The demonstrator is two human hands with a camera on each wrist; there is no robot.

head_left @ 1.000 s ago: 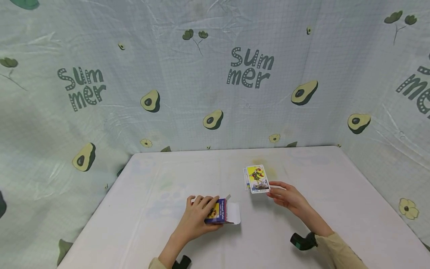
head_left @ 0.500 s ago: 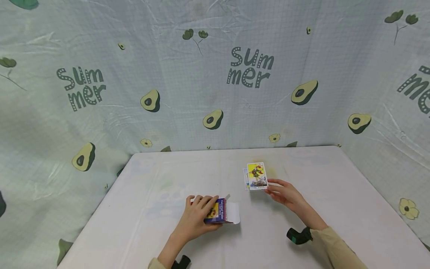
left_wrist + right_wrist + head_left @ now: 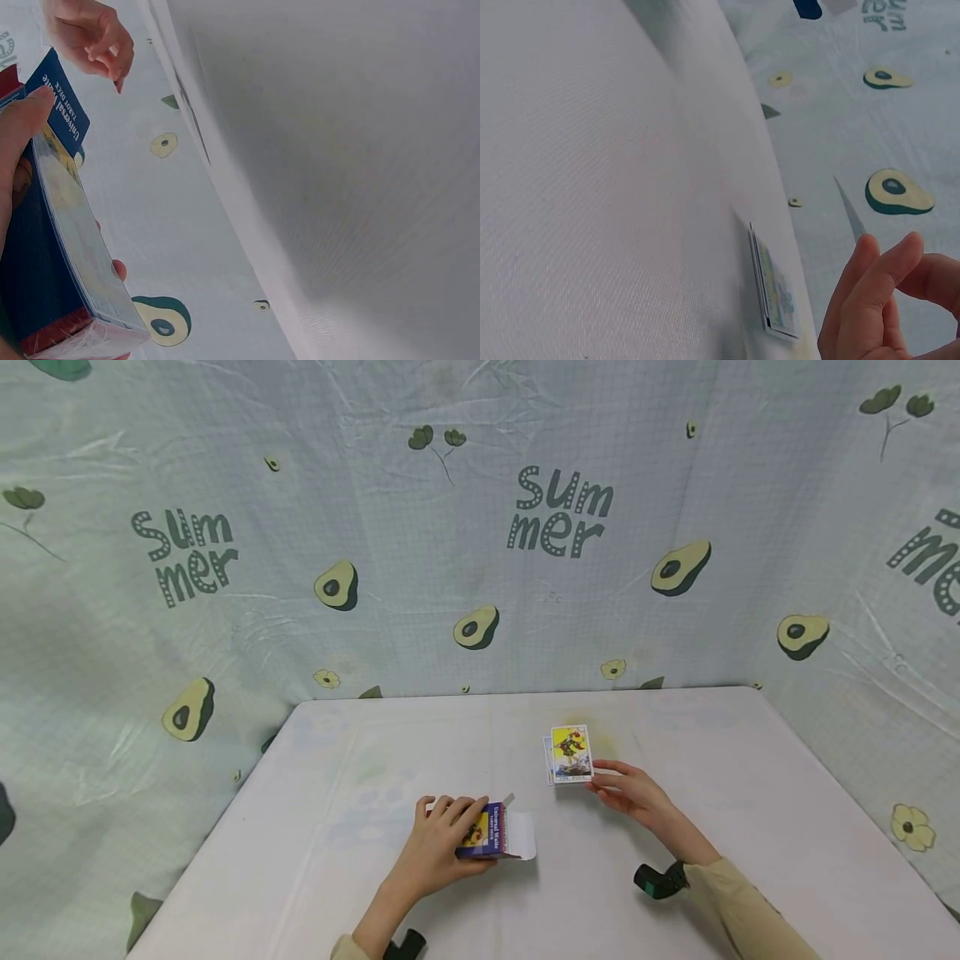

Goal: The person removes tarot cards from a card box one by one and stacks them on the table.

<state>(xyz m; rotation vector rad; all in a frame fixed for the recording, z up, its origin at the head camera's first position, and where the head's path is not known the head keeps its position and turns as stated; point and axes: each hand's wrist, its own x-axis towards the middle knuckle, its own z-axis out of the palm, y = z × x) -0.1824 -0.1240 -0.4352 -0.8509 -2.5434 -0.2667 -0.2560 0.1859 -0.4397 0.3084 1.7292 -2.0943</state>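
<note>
My left hand [image 3: 435, 847] grips a blue-and-yellow tarot deck box [image 3: 492, 831] whose end flap hangs open toward the right. In the left wrist view the thumb lies near the box's open end, under the raised blue flap [image 3: 66, 101]. With fingertips and thumb, my right hand [image 3: 636, 795] pinches a single tarot card [image 3: 572, 753] by its right edge, picture side up. That card appears as a thin sliver in the right wrist view. Below and slightly left of it, a small pile of tarot cards [image 3: 778, 289] lies on the table, mostly hidden by the held card in the head view.
A white-covered table [image 3: 360, 752] spreads beneath both hands. Its far edge meets a hanging cloth [image 3: 420, 527] printed with avocados and lettering, which also closes in the sides. Black wrist-camera mounts [image 3: 660, 881] sit under the forearms.
My right hand has shifted a little to the left and farther out with the card, which has turned more upright over the pile. The left hand and box have stayed in place.
</note>
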